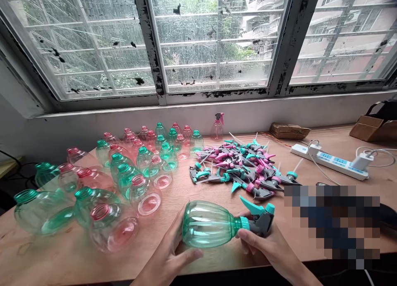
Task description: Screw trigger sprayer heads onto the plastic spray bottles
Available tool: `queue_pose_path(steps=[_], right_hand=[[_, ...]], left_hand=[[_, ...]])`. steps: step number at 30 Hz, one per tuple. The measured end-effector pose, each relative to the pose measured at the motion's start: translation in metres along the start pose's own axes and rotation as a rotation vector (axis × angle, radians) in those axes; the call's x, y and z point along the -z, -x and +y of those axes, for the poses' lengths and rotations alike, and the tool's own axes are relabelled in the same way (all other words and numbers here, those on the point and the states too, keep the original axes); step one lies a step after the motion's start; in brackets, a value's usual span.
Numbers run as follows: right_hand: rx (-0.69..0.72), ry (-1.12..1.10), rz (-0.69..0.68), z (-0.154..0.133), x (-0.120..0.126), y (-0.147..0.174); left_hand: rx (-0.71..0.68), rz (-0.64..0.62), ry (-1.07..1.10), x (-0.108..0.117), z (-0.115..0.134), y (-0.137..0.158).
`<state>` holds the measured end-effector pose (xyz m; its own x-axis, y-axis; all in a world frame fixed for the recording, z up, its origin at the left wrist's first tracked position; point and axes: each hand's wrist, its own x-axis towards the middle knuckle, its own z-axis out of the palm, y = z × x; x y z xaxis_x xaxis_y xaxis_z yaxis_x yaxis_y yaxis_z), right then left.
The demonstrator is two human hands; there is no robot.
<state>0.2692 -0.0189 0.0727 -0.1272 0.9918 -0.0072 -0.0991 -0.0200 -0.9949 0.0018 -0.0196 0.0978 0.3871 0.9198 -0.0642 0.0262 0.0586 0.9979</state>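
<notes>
green bottle (pixel 207 224), empty bottles (pixel 124 178) left, sprayer pile (pixel 242 168) behind

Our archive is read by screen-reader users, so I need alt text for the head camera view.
Two hands hold a green spray bottle on its side over a wooden table: left hand on the body, right hand at the trigger head. Empty green and pink bottles and a pile of loose spray heads lie behind.

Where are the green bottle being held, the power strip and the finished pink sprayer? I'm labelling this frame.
green bottle (pixel 206 224), head view, on its ribbed belly.
power strip (pixel 330 160), head view, on its white top face.
pink sprayer bottle (pixel 217 129), head view, on its clear body by the wall.
</notes>
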Motion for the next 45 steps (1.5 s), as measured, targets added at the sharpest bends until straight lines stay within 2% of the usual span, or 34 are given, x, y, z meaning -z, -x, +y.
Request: queue_pose_path(steps=[5, 10, 13, 22, 28, 36, 40, 45], right_hand=[[0.005, 0.022, 0.007, -0.0023, 0.0004, 0.0010], [-0.010, 0.037, -0.005, -0.0046, -0.0005, 0.0011], [-0.012, 0.018, -0.014, -0.0047, -0.0007, 0.0010], [0.036, -0.007, -0.004, 0.0008, 0.0028, 0.0000], [0.033, 0.035, 0.020, 0.0020, 0.0021, 0.0016], [0.032, -0.004, 0.021, -0.0008, 0.0000, -0.0007], [0.013, -0.012, 0.026, -0.0008, 0.0006, -0.0007], [0.018, -0.007, 0.022, -0.0009, 0.0010, 0.0015]], left_hand=[[-0.025, -0.047, 0.025, -0.0020, -0.0010, 0.0013], [0.018, -0.020, 0.065, 0.0001, -0.0023, 0.0041], [0.030, -0.048, 0.082, 0.0003, -0.0003, 0.0030], [-0.030, -0.112, 0.026, -0.0006, -0.0024, 0.0023], [0.005, -0.086, 0.096, 0.0011, -0.0037, 0.0033], [0.005, -0.095, 0.015, -0.0010, 0.0010, 0.0045], [0.043, -0.085, 0.038, -0.0016, 0.0009, 0.0037], [0.025, -0.076, 0.031, 0.0015, -0.0012, 0.0035]])
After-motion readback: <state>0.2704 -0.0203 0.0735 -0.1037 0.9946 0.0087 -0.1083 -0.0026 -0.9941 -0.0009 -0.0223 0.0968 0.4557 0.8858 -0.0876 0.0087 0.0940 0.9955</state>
